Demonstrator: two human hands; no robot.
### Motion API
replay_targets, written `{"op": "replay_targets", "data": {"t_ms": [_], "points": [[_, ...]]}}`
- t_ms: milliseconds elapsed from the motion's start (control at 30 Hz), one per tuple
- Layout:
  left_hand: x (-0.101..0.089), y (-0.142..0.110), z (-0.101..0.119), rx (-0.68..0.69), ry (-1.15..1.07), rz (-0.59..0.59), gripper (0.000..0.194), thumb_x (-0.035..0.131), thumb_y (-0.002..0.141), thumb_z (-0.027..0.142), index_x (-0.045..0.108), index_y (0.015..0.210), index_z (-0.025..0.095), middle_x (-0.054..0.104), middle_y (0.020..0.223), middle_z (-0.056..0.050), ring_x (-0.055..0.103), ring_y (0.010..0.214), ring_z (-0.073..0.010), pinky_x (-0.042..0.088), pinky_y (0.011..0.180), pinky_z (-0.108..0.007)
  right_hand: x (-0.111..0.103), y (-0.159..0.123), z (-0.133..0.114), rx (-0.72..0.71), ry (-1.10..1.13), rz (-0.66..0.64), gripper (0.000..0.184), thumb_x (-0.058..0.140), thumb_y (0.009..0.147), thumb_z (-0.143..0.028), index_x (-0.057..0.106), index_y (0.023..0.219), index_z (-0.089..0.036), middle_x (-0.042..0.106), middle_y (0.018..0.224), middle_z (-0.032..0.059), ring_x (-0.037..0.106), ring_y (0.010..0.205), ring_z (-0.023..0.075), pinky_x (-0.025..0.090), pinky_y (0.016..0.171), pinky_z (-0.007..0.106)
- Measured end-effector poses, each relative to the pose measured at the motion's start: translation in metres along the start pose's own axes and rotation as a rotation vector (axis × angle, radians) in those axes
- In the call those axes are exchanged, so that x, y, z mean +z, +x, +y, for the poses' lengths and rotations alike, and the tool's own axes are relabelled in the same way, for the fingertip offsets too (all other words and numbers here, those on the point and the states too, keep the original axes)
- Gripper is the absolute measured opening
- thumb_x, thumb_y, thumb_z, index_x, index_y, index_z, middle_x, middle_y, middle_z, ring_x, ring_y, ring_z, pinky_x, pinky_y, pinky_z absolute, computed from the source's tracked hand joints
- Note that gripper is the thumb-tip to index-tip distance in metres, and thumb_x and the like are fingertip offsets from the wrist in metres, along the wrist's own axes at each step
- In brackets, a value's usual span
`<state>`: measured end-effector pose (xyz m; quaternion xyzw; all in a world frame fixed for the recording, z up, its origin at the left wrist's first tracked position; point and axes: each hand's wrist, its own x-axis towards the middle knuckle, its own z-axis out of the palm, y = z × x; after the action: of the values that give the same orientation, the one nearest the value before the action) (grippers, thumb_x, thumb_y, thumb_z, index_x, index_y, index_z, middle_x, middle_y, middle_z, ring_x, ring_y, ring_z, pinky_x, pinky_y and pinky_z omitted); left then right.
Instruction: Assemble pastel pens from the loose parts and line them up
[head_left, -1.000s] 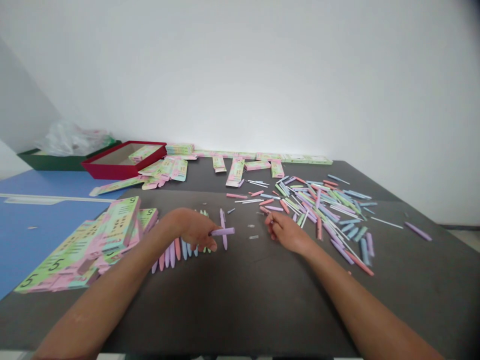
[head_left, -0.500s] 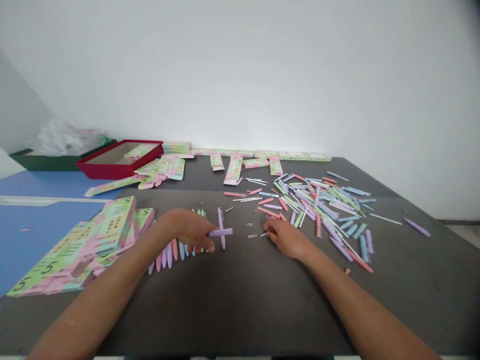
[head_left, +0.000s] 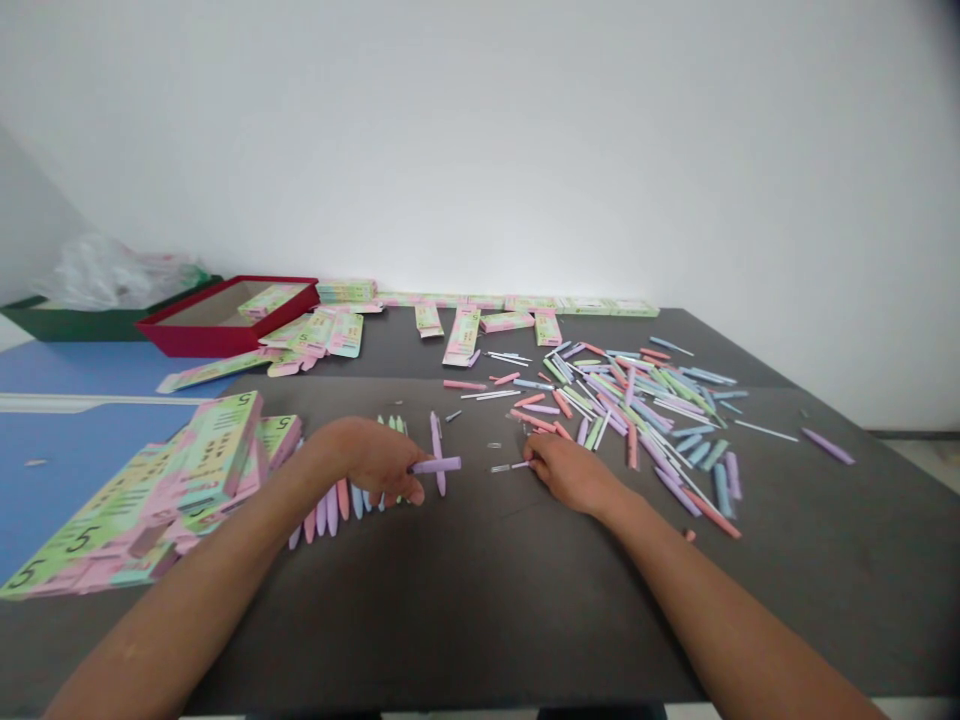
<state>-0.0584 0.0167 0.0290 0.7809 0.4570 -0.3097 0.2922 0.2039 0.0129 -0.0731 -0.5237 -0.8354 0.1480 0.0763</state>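
Note:
My left hand (head_left: 381, 462) is closed round a purple pen barrel (head_left: 445, 465), which points right from the fingers. Below that barrel a purple pen (head_left: 437, 440) lies crosswise on the table. Beside and partly behind the hand is a row of assembled-looking pens (head_left: 343, 498) in purple, pink, blue and green. My right hand (head_left: 564, 470) rests low over the table, pinching a thin, pale purple pen part (head_left: 521, 464). Its left end meets a small clear piece (head_left: 499, 469); whether they are joined I cannot tell. Another clear piece (head_left: 494, 445) lies just beyond.
A loose heap of pen barrels and white refills (head_left: 637, 400) spreads at the right. Printed cartons (head_left: 217, 450) are stacked at the left. Flat cartons (head_left: 461, 337) lie farther back. A red box (head_left: 225, 335) and a green box (head_left: 75, 322) with plastic stand back left.
My right hand has moved down and now pinches a thin purple part against a clear piece. My left hand keeps its hold on the barrel. The view has shifted slightly.

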Motion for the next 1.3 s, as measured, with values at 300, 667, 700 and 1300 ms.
{"op": "replay_targets", "data": {"t_ms": [300,667,700,1300], "points": [[-0.002,-0.006,0.005,0.008,0.022,0.024,0.025,0.052,0.082,0.026,0.065,0.1,0.017,0.073,0.082,-0.007,0.065,0.069,-0.0187,0.043,0.052,-0.023,0.002,0.001,-0.002,0.018,-0.032,0.002,0.013,0.042,0.086,-0.019,0.054,0.087,-0.02,0.063,0.094,0.0061,0.056,0.089,0.0177,0.034,0.073,0.025],[-0.001,-0.013,0.005,0.035,-0.106,0.01,0.025,0.047,0.081,0.02,0.063,0.099,0.015,0.071,0.078,-0.006,0.064,0.068,-0.0188,0.044,0.052,-0.023,0.002,0.001,-0.006,0.001,-0.021,0.009,0.011,0.042,0.085,-0.018,0.053,0.085,-0.02,0.063,0.09,0.0061,0.056,0.087,0.017,0.035,0.077,0.026],[-0.001,-0.013,0.005,0.036,-0.11,0.007,0.025,0.047,0.081,0.019,0.063,0.099,0.015,0.071,0.079,-0.006,0.064,0.069,-0.0188,0.045,0.052,-0.023,0.002,0.001,-0.006,-0.003,-0.023,0.01,0.011,0.043,0.085,-0.018,0.053,0.085,-0.02,0.063,0.09,0.0059,0.056,0.087,0.017,0.035,0.078,0.026],[-0.001,-0.016,0.013,0.049,-0.028,-0.005,0.027,0.05,0.082,0.024,0.064,0.103,0.016,0.071,0.083,-0.006,0.063,0.069,-0.0174,0.042,0.048,-0.02,0.002,0.001,-0.007,-0.022,-0.04,0.019,0.011,0.044,0.085,-0.018,0.055,0.09,-0.02,0.063,0.092,0.0056,0.056,0.092,0.0177,0.032,0.083,0.028]]}}
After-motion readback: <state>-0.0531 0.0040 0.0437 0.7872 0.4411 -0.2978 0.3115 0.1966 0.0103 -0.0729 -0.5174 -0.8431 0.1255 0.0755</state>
